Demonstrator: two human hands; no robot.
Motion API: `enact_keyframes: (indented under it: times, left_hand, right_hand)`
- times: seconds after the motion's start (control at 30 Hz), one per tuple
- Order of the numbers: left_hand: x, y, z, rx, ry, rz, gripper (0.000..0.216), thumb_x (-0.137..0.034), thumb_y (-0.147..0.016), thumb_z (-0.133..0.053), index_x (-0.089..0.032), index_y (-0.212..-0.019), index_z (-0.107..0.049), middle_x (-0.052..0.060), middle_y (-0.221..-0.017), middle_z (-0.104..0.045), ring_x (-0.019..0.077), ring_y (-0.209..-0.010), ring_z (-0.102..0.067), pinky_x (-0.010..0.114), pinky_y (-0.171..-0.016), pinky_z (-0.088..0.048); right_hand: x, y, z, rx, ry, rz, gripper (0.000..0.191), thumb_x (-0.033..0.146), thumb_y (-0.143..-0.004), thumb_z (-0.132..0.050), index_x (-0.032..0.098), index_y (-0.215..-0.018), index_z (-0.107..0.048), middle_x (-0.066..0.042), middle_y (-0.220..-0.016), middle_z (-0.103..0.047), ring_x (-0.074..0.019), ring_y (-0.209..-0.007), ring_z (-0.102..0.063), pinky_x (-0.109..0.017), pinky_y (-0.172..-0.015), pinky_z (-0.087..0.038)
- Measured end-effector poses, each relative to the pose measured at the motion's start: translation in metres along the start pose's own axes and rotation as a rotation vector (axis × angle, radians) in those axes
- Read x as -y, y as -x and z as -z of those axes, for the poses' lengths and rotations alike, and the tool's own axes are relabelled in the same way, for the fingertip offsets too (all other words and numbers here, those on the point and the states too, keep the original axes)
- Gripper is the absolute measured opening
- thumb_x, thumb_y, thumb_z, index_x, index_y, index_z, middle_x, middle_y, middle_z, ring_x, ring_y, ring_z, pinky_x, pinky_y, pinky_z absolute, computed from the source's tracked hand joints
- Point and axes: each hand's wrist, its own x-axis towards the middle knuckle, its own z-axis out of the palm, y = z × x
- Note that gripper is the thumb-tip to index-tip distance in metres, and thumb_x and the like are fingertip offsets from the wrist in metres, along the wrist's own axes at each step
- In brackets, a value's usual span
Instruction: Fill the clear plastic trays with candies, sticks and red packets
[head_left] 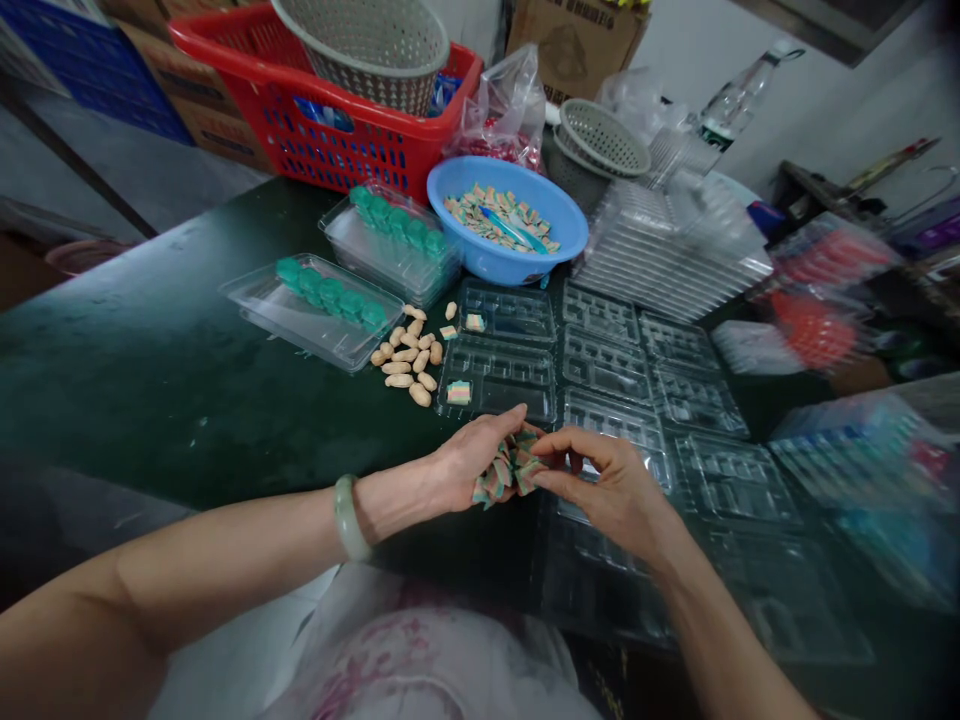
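Observation:
My left hand [480, 455] is cupped around a heap of small pastel-striped pieces [504, 470], coloured green, orange and pale yellow. Thumb and forefinger of my right hand [592, 475] pinch at the heap's right side, on a striped piece mostly hidden by the fingers. Just beyond the hands lies a clear compartment tray [502, 375] with striped pieces [459, 392] in its left end. Behind it, another clear tray [517, 312] has a striped piece [475, 322] at its left. One more loose piece [448, 332] rests by the peanuts [409, 355].
A blue basin [450, 235] of striped pieces, with a blue tool [510, 228] inside, stands behind the trays. More clear trays [606, 365] cover the right. Left are clear boxes [330, 335] with green cups; a red basket [337, 150] stands behind. Stacked trays [667, 260] rise at back right.

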Motion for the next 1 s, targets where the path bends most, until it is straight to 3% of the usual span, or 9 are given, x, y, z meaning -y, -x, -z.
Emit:
enact_keyframes:
  times: [0.17, 0.3, 0.47, 0.6, 0.77, 1.0]
  left_hand:
    - [0.001, 0.002, -0.002, -0.034, -0.119, -0.099, 0.047, -0.054, -0.081, -0.044, -0.011, -0.078, -0.062, 0.005, -0.053, -0.057, 0.0127, -0.039, -0.050, 0.022, -0.038, -0.035]
    - [0.003, 0.001, 0.000, -0.031, -0.125, -0.133, 0.048, -0.055, -0.080, -0.044, -0.011, -0.078, -0.063, 0.006, -0.058, -0.059, 0.0127, -0.042, -0.052, 0.023, -0.041, -0.037]
    - [0.004, -0.001, 0.001, -0.072, -0.112, -0.077, 0.045, -0.054, -0.080, -0.045, -0.012, -0.076, -0.062, 0.005, -0.054, -0.057, 0.0135, -0.042, -0.052, 0.024, -0.042, -0.039]
    - [0.003, -0.004, 0.001, -0.072, 0.043, 0.005, 0.036, -0.048, -0.081, -0.048, -0.014, -0.073, -0.058, 0.002, -0.052, -0.054, 0.0132, -0.041, -0.052, 0.023, -0.041, -0.039]
    - [0.000, -0.002, 0.001, -0.048, 0.125, 0.051, 0.034, -0.044, -0.082, -0.048, -0.012, -0.076, -0.057, 0.002, -0.053, -0.054, 0.0128, -0.043, -0.053, 0.021, -0.039, -0.039]
    - [-0.005, 0.002, 0.002, 0.102, 0.103, 0.093, 0.037, -0.046, -0.084, -0.043, -0.012, -0.086, -0.058, 0.007, -0.054, -0.057, 0.0147, -0.043, -0.053, 0.017, -0.030, -0.027]
  right_hand:
    - [-0.003, -0.003, -0.004, 0.020, 0.163, -0.014, 0.023, 0.014, -0.076, -0.062, 0.024, -0.097, -0.062, 0.003, -0.080, -0.060, -0.0122, -0.071, -0.053, -0.025, -0.066, -0.039]
    - [-0.001, -0.004, -0.004, 0.040, 0.261, 0.009, 0.021, 0.012, -0.076, -0.060, 0.024, -0.094, -0.061, 0.002, -0.078, -0.056, -0.0139, -0.074, -0.050, -0.028, -0.068, -0.039]
    - [0.003, -0.003, -0.004, 0.015, 0.228, -0.001, 0.018, 0.008, -0.072, -0.065, 0.020, -0.083, -0.057, 0.002, -0.080, -0.054, -0.0137, -0.078, -0.049, -0.027, -0.069, -0.037]
    - [0.003, -0.002, -0.004, -0.023, 0.188, 0.053, 0.016, 0.006, -0.072, -0.065, 0.019, -0.077, -0.056, 0.002, -0.081, -0.054, -0.0135, -0.081, -0.049, -0.026, -0.070, -0.036]
    - [-0.001, 0.002, -0.006, -0.080, 0.081, 0.083, 0.016, 0.006, -0.072, -0.064, 0.020, -0.079, -0.058, 0.002, -0.081, -0.057, -0.0134, -0.081, -0.051, -0.026, -0.070, -0.037]
    - [-0.024, 0.007, -0.004, -0.217, -0.399, -0.125, 0.014, 0.020, -0.072, -0.070, 0.021, -0.084, -0.062, 0.000, -0.085, -0.063, -0.0151, -0.077, -0.056, -0.028, -0.070, -0.042]
